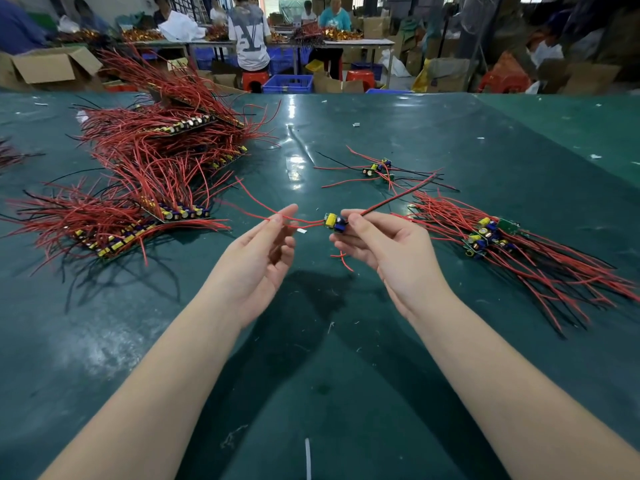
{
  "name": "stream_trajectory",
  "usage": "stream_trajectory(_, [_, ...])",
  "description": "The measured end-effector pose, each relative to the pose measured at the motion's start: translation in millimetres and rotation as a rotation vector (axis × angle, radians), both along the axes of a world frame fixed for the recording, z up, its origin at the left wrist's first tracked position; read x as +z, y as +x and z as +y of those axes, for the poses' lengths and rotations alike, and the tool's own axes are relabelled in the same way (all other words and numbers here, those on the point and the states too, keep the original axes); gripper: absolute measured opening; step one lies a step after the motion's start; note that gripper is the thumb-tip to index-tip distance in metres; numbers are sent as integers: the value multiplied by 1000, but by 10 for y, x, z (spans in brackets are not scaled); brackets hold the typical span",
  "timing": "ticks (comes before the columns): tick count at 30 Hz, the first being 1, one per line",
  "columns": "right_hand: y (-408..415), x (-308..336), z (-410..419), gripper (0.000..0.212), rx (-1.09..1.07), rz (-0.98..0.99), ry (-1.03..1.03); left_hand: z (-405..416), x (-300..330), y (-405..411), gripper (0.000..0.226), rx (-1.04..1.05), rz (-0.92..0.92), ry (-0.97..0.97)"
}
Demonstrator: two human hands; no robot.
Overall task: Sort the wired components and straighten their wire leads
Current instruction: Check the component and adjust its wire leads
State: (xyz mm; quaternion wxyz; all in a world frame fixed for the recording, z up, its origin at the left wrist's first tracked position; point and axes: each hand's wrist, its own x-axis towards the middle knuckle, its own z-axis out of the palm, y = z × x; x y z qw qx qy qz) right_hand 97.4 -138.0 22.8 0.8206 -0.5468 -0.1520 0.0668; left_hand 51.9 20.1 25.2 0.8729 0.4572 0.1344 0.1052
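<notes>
A: Both hands are up over the green table mat [346, 393], and one small circuit board [334, 223] hangs between them, clear of the mat. The right hand [388, 244] pinches it at its blue capacitor end, fingertips curled onto it.

B: And the left hand [261, 249] has the red leads [304, 222] nipped between thumb and forefinger, just left of the board. The other fingers hang loose.

A: Here's my worry. If the left hand draws out along those leads too hard, the strain lands where they meet the board. I'd guess a joint could crack or a wire pull free.

B: There's also the red-and-black pair [398, 199] running out from the board, up and to the right. It passes over the loose boards [377, 169] lying beyond the held board. A swing of the right hand could hook them.

A: And the sorted bundle [491, 240] sits to the right of the board, near that hand. A careless put-down might tangle fresh leads into it.

B: The big unsorted heap [156, 174] lies well to the left of the board, out of harm's way for now.
</notes>
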Motion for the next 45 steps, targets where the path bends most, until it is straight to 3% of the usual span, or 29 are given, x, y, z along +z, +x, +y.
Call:
stream_trajectory(15, [-12, 0, -7, 16, 2, 1, -12, 44, 139, -68, 6, 8, 68, -458])
stream_trajectory(19, [-7, 0, -12, 16, -14, -8, -19, 28, 129, -75, 9, 13, 34, -435])
stream_trajectory(23, [3, 9, -27, 16, -6, -2, -10, 44, 75, -44, 29, 70, 26, -307])
stream_trajectory(28, [22, 34, -57, 18, 1, 12, 15, 60, 15, -31, 8, 203, -64, -77])
stream_trajectory(42, [51, 30, -78, 17, -25, 109, 19, 157, 101, -61, 11, 286, -104, -195])
stream_trajectory(45, [57, 44, -80, 16, -4, 181, 89, 153, 140, -77, 15, 205, -61, -351])
